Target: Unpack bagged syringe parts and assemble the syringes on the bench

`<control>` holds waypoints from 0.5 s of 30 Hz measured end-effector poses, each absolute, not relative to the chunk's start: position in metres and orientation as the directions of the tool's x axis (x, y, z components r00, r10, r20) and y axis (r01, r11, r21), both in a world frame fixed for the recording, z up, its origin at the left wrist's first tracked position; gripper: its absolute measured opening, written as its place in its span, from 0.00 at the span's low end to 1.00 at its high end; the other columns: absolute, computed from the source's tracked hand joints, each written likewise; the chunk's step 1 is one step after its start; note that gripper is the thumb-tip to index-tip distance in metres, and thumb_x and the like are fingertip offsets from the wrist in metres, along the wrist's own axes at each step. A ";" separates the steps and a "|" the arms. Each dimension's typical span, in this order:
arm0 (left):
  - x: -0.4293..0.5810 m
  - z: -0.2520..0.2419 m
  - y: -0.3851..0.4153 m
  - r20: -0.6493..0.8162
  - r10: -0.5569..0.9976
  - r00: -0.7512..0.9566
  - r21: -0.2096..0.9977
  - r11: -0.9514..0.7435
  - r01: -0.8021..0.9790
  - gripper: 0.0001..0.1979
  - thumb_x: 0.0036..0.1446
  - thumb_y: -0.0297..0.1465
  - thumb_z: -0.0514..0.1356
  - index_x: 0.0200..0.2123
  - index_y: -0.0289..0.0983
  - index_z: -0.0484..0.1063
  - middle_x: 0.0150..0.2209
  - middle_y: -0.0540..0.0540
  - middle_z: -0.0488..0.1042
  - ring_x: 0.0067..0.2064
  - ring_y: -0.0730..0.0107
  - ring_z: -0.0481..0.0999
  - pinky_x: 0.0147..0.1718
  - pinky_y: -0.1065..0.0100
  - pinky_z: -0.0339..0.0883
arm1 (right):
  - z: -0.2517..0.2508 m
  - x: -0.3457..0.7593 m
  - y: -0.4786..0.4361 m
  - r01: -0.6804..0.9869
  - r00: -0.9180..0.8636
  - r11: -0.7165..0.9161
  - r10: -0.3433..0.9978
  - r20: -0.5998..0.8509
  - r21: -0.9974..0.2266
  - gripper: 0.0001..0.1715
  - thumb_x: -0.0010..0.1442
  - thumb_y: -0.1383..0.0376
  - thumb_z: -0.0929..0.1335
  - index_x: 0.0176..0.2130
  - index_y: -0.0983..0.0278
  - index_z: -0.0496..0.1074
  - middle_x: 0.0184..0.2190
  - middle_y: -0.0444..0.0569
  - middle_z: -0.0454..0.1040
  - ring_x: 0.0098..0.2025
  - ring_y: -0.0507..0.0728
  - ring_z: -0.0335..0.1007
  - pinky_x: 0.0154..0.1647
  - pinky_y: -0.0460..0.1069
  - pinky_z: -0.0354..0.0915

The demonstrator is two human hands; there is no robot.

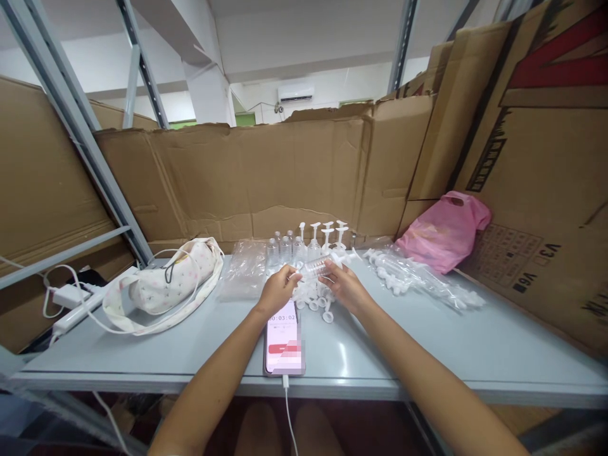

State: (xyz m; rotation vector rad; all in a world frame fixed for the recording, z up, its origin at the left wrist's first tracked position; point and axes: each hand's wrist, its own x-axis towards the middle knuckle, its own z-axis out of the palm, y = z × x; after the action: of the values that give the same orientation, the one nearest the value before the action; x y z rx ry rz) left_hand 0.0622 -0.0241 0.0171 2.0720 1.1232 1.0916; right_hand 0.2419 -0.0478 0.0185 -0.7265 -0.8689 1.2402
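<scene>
A clear ribbed plastic bottle [315, 268] lies tilted almost level in my right hand [346, 286], whose fingers and thumb close round its right end. My left hand [279, 290] is pinched at the bottle's left end; what sits between those fingertips is too small to make out. Below and between the hands, several loose white pump parts [327, 316] are spread on the table. Just behind stand several clear bottles without pumps [273, 252], and to their right several bottles carry upright white pump heads [341, 229].
A phone [284, 361] showing a timer lies at the table's [190, 364] front edge, its cable hanging down. Left are a fabric bag [164, 288], a power strip [90, 307] and clear plastic bags [243, 269]. Right are bagged white pumps [422, 278] and a pink bag [446, 231]. Cardboard [266, 171] walls the back.
</scene>
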 end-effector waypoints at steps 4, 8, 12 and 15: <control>0.065 0.014 -0.017 0.292 0.904 0.312 0.882 -0.381 0.279 0.25 0.58 0.49 0.43 0.20 0.37 0.63 0.16 0.51 0.65 0.22 0.74 0.65 0.26 0.71 0.59 | 0.019 0.240 -0.048 -0.474 0.095 0.212 0.977 0.190 -0.855 0.16 0.44 0.56 0.74 0.31 0.60 0.71 0.30 0.43 0.73 0.34 0.52 0.70 0.37 0.49 0.68; 0.063 0.017 -0.016 0.180 0.942 0.284 0.955 -0.236 0.178 0.28 0.57 0.52 0.41 0.18 0.37 0.60 0.12 0.53 0.58 0.17 0.75 0.59 0.23 0.71 0.55 | 0.025 0.242 -0.051 -0.513 0.126 0.257 0.966 0.225 -0.819 0.16 0.44 0.57 0.74 0.32 0.59 0.70 0.33 0.42 0.73 0.35 0.52 0.69 0.34 0.48 0.67; 0.057 0.019 -0.020 0.359 0.913 0.196 0.765 -0.408 0.498 0.25 0.59 0.48 0.43 0.22 0.37 0.65 0.21 0.49 0.68 0.26 0.71 0.68 0.29 0.69 0.59 | 0.029 0.249 -0.051 -0.516 0.199 0.310 0.950 0.241 -0.799 0.14 0.44 0.57 0.73 0.31 0.58 0.69 0.33 0.42 0.74 0.35 0.52 0.69 0.33 0.48 0.66; 0.056 0.017 -0.021 0.500 0.816 0.290 0.428 -0.524 0.736 0.14 0.57 0.42 0.52 0.33 0.39 0.70 0.36 0.46 0.72 0.41 0.64 0.70 0.38 0.66 0.62 | 0.030 0.252 -0.049 -0.530 0.206 0.287 0.956 0.208 -0.798 0.13 0.45 0.57 0.73 0.31 0.59 0.70 0.33 0.42 0.74 0.34 0.52 0.69 0.32 0.48 0.66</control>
State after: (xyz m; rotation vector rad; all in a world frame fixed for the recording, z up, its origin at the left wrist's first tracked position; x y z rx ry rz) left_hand 0.0563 -0.0209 0.0168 2.4285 1.4687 1.0514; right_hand 0.2516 -0.0492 0.0298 -0.6569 -0.7945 1.1457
